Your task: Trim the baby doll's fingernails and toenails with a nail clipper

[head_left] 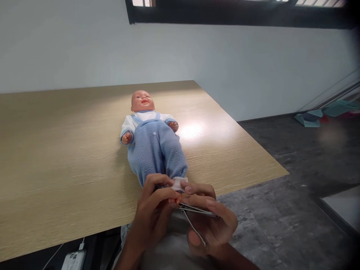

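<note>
A baby doll point(153, 144) in blue fleece overalls and a white top lies on its back on the table, head away from me, feet at the near edge. My left hand point(153, 206) is closed around the doll's bare foot point(174, 200), its fingertips by the toes and the white trouser cuff point(179, 183). In my right hand point(216, 217) is a metal nail clipper point(198, 210), its lever spread away from the body and its jaw end against the toes. One right fingertip rests beside the cuff. The exact contact at the toes is partly hidden by fingers.
The wooden table point(70, 157) ends at a near edge and a right edge close to my hands. A white power strip point(74, 259) with a cable sits below the table at lower left. Turquoise items point(309, 118) lie on the grey floor at far right.
</note>
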